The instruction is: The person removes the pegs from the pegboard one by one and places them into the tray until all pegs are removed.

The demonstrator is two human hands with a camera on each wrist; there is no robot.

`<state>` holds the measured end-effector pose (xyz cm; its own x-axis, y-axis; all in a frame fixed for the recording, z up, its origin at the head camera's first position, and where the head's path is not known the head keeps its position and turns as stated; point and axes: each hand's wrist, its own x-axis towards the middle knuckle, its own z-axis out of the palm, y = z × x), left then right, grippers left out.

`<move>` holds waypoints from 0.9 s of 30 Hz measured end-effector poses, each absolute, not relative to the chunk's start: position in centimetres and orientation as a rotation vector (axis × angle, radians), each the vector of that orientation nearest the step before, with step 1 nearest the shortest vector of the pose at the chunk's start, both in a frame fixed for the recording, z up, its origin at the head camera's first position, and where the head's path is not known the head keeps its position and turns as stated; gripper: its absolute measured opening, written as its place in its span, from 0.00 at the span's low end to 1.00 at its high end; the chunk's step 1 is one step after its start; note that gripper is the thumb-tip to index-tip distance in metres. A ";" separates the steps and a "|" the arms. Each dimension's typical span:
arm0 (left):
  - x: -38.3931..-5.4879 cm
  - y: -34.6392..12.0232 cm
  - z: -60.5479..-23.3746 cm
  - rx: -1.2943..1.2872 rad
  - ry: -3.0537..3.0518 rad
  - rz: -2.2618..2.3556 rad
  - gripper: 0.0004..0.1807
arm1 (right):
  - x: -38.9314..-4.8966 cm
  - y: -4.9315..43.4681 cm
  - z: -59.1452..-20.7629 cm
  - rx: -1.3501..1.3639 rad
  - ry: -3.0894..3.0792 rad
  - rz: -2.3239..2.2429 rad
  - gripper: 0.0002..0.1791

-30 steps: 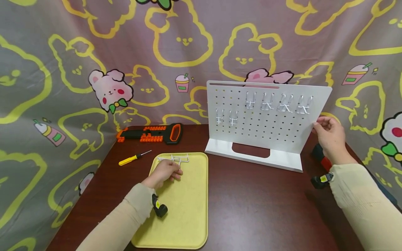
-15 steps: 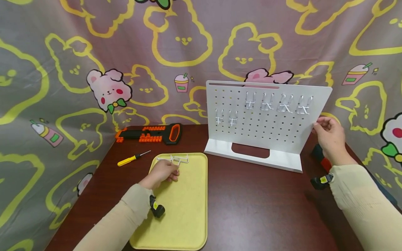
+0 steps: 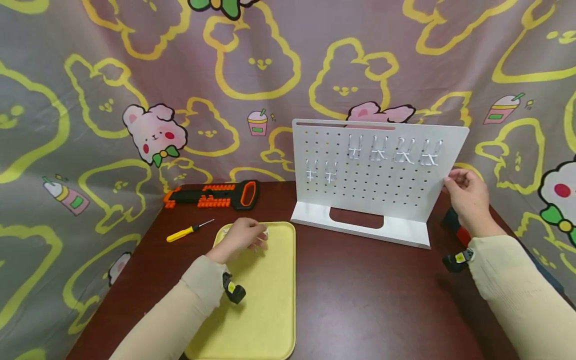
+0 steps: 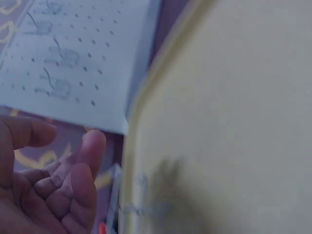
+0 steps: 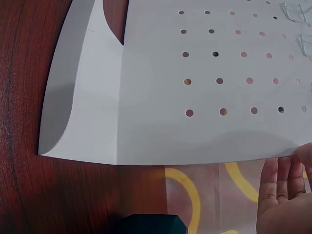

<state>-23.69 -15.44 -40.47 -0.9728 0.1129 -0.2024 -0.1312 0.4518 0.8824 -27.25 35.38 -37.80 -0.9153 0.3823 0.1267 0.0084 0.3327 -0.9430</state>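
Note:
My left hand (image 3: pixel 243 234) hovers over the far end of the yellow tray (image 3: pixel 270 300). In the left wrist view its thumb and fingers (image 4: pixel 90 148) stand apart with nothing between them. White wire hooks (image 4: pixel 139 209) lie on the tray below, largely hidden by the hand in the head view. My right hand (image 3: pixel 470 197) pinches the right edge of a white pegboard (image 3: pixel 382 192), its thumb at the front face. The board stands upright on its base. Several wire hooks (image 3: pixel 378 150) hang in its upper row, and two more hooks (image 3: pixel 330 172) hang lower left.
A yellow-handled screwdriver (image 3: pixel 182 234) lies left of the tray. Behind it is a flat black and orange tool holder (image 3: pixel 220 195) with a looped handle. A dark object with a red part (image 3: pixel 460 231) sits behind my right wrist. Patterned cloth (image 3: pixel 270 65) surrounds the table.
My left hand first draws slightly back from the hooks, then moves forward and right over them, covering most of them. The right hand keeps its grip on the board's edge.

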 end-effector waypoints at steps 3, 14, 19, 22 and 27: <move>-24.4 -13.9 -39.5 0.027 2.386 1.661 0.16 | -27.4 35.2 -38.1 -0.322 -2.269 1.631 0.03; -27.5 -7.3 -35.8 0.262 2.167 1.930 0.15 | -27.3 35.1 -38.1 -0.325 -2.256 1.607 0.02; -28.5 -4.7 -34.6 0.327 2.156 1.926 0.20 | -27.3 35.3 -38.1 -0.331 -2.276 1.581 0.02; -29.1 -3.3 -34.1 0.352 2.158 1.912 0.22 | -27.2 35.3 -38.1 -0.332 -2.271 1.585 0.02; -30.0 -1.0 -33.4 0.389 2.145 1.911 0.21 | -27.2 35.4 -38.0 -0.326 -2.260 1.607 0.02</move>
